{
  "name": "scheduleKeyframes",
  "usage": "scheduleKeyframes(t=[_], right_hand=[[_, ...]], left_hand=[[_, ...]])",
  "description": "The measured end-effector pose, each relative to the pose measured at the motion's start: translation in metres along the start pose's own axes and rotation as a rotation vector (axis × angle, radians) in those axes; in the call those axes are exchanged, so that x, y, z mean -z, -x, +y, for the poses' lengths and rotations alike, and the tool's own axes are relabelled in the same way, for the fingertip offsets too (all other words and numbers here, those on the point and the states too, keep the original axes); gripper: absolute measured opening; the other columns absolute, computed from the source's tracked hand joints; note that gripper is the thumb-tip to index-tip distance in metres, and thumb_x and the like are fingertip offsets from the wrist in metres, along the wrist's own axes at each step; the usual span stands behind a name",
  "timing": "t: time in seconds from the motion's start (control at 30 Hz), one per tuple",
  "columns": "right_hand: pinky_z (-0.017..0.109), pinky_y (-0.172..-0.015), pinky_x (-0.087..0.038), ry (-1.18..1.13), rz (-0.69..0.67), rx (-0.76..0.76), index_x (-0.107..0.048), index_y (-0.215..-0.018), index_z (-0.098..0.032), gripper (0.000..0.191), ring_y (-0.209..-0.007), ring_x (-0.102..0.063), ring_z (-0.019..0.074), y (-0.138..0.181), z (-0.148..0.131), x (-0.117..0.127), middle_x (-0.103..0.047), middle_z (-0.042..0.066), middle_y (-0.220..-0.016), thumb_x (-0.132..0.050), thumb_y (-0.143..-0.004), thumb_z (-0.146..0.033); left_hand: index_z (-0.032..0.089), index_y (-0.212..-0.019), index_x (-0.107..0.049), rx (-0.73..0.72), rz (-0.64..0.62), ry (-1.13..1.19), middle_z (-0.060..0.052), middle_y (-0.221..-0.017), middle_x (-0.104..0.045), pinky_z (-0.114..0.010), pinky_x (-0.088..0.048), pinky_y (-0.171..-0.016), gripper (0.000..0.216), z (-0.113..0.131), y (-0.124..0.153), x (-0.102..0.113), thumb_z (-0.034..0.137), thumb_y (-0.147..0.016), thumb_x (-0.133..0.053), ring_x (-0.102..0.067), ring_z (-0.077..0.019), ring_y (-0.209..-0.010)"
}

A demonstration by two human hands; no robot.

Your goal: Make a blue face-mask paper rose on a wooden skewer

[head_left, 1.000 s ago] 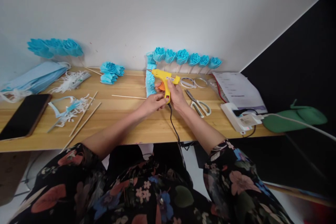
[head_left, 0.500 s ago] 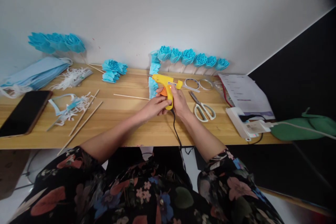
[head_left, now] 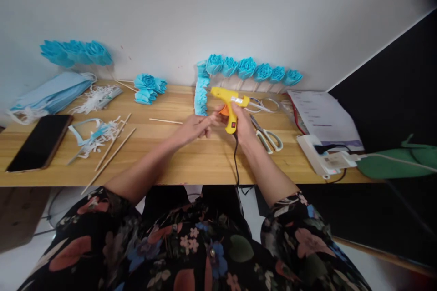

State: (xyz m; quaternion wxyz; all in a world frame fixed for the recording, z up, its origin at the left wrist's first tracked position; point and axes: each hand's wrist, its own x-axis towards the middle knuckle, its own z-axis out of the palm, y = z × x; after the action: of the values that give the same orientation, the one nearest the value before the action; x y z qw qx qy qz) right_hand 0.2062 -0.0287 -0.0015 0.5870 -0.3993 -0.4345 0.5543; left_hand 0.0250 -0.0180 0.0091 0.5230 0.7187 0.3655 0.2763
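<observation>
A yellow hot glue gun (head_left: 227, 100) with an orange trigger is gripped in my right hand (head_left: 243, 120). Its nozzle end points left, above the table. My left hand (head_left: 197, 127) is just left of the gun, slightly blurred, with a finger stretched towards the trigger and nothing visible in its grasp. Beyond that hand lies a gathered light-blue strip (head_left: 200, 97), its near end reaching the fingers. A thin wooden stick (head_left: 165, 121) lies on the table, its right end hidden by my left hand.
Blue fabric flowers on sticks (head_left: 246, 68) lean along the wall. Scissors (head_left: 269, 138), tape rolls (head_left: 261, 104) and a power strip (head_left: 313, 157) lie right. On the left are a phone (head_left: 39, 143), face masks (head_left: 54, 93), white scraps (head_left: 97, 99) and loose sticks (head_left: 112, 154).
My right hand has moved the glue gun to the right, away from the blue strip. My left hand has come off the gun's handle and sits apart from it. The view has shifted slightly.
</observation>
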Motion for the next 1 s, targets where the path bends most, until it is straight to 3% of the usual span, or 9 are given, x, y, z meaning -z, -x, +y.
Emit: scheduleKeyframes(t=[0.07, 0.23, 0.47, 0.6, 0.87, 1.0], right_hand=[[0.031, -0.069, -0.064, -0.023, 0.087, 0.011, -0.068, -0.095, -0.023, 0.043, -0.083, -0.077, 0.0201, -0.008, -0.002, 0.013, -0.079, 0.005, -0.094, -0.063, -0.087, -0.065], [0.023, -0.057, -0.058, -0.025, 0.176, -0.071, -0.066, -0.103, -0.023, 0.038, -0.067, -0.073, 0.0127, -0.022, 0.003, 0.031, -0.079, 0.002, -0.097, -0.059, -0.091, -0.058], [0.022, -0.051, -0.053, 0.088, 0.076, -0.152, -0.068, -0.098, -0.022, 0.035, -0.057, -0.066, 0.0109, -0.018, 0.013, 0.022, -0.079, 0.003, -0.086, -0.067, -0.087, -0.055], [0.025, -0.055, -0.054, 0.189, -0.011, -0.168, -0.071, -0.084, -0.019, 0.037, -0.056, -0.063, 0.0124, -0.012, 0.011, 0.028, -0.077, 0.006, -0.077, -0.073, -0.08, -0.056], [0.028, -0.053, -0.052, 0.257, 0.074, -0.097, -0.073, -0.082, -0.021, 0.049, -0.058, -0.062, 0.0153, -0.005, 0.007, 0.047, -0.079, 0.007, -0.083, -0.07, -0.074, -0.069], [0.027, -0.056, -0.051, 0.356, -0.047, -0.127, -0.075, -0.077, -0.02, 0.046, -0.059, -0.061, 0.0154, 0.0, 0.004, 0.053, -0.075, 0.006, -0.074, -0.072, -0.077, -0.066]], left_hand=[[0.014, -0.073, -0.067, -0.024, 0.113, -0.119, -0.004, -0.063, -0.064, -0.024, -0.039, -0.055, 0.048, 0.0, 0.0, 0.021, 0.051, -0.096, -0.046, -0.048, -0.0111, -0.053], [0.016, -0.071, -0.069, -0.157, 0.27, -0.65, -0.004, -0.065, -0.064, -0.029, -0.032, -0.06, 0.034, -0.014, 0.0, 0.065, 0.038, -0.092, -0.053, -0.049, -0.0152, -0.061], [0.017, -0.091, -0.078, -0.168, 0.08, -1.011, -0.011, -0.093, -0.075, -0.031, -0.04, -0.072, 0.028, -0.054, -0.006, 0.081, 0.029, -0.091, -0.052, -0.064, -0.0236, -0.085], [0.016, -0.098, -0.079, -0.214, 0.057, -0.984, -0.013, -0.101, -0.075, -0.034, -0.045, -0.08, 0.031, -0.068, -0.005, 0.082, 0.032, -0.091, -0.053, -0.065, -0.0267, -0.094], [0.019, -0.098, -0.077, -0.222, 0.057, -0.89, -0.01, -0.1, -0.074, -0.033, -0.046, -0.083, 0.022, -0.073, -0.001, 0.082, 0.032, -0.088, -0.062, -0.065, -0.0242, -0.095], [0.018, -0.097, -0.076, -0.209, 0.043, -0.863, -0.009, -0.1, -0.074, -0.032, -0.045, -0.083, 0.02, -0.071, 0.0, 0.082, 0.03, -0.089, -0.062, -0.065, -0.0233, -0.095]])
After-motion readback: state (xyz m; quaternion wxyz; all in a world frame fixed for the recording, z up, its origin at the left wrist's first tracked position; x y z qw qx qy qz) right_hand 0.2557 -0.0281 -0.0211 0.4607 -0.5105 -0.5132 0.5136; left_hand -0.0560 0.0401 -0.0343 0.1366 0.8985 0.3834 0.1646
